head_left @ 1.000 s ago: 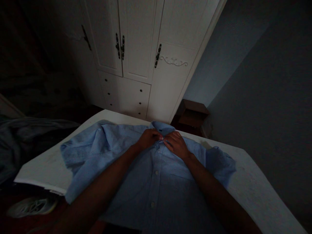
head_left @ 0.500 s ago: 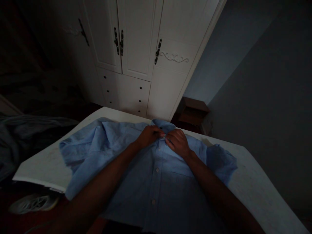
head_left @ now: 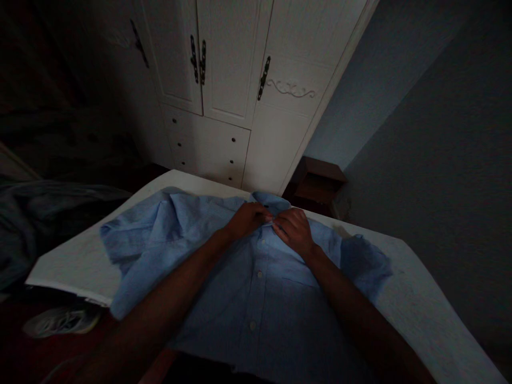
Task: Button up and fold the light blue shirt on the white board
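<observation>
A light blue short-sleeved shirt [head_left: 224,298] lies face up and spread over a white table [head_left: 416,304], its collar [head_left: 272,200] at the far edge. Down its front placket runs a row of pale buttons, several of them fastened. Just below the collar, my left hand [head_left: 248,218] pinches the placket edge from the left. Facing it, my right hand [head_left: 294,229] has its fingers closed on the shirt at the same spot, fingertips almost touching the left ones. The small piece of cloth or button between the fingertips is mostly hidden.
Beyond the table stands a white wardrobe [head_left: 224,69] with dark handles and drawers. A small brown cabinet [head_left: 322,178] is by the wall. Dark cloth [head_left: 52,213] is heaped at left, and a shoe [head_left: 62,322] lies on the red floor.
The view has shifted slightly. Both hands stay at the top of the placket, with only small finger movements.
</observation>
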A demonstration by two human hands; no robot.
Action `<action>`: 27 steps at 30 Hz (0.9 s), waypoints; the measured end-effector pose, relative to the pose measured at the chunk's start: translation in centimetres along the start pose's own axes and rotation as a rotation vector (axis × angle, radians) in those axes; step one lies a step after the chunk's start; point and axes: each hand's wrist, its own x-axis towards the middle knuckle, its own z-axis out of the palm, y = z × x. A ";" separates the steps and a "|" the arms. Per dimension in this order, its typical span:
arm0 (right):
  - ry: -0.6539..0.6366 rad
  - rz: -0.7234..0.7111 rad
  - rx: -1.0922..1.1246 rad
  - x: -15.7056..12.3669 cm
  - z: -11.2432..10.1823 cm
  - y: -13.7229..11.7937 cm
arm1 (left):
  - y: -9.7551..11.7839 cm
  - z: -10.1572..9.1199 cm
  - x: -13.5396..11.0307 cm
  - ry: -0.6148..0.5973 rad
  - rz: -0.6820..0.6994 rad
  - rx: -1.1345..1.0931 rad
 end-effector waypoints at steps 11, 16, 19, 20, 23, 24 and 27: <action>0.044 0.018 -0.065 0.2 0.1 0.0 | 1.2 -0.5 -0.6 -0.126 -0.020 0.203; 0.019 0.002 -0.071 0.2 0.2 0.0 | 1.6 0.5 -0.7 -0.087 0.007 0.475; -0.011 0.024 -0.067 0.3 0.2 0.1 | 1.8 1.0 -0.8 -0.052 0.021 0.533; -0.022 0.035 -0.059 0.3 0.2 0.1 | 1.8 1.2 -0.8 -0.037 0.028 0.548; -0.044 0.065 -0.033 0.2 0.3 0.1 | 1.5 1.7 -0.9 0.007 0.029 0.529; -0.048 0.072 -0.032 0.2 0.4 0.1 | 1.3 1.8 -0.8 0.020 0.015 0.496; -0.063 0.080 -0.041 0.2 0.5 0.2 | 0.6 2.2 -0.7 0.054 -0.039 0.389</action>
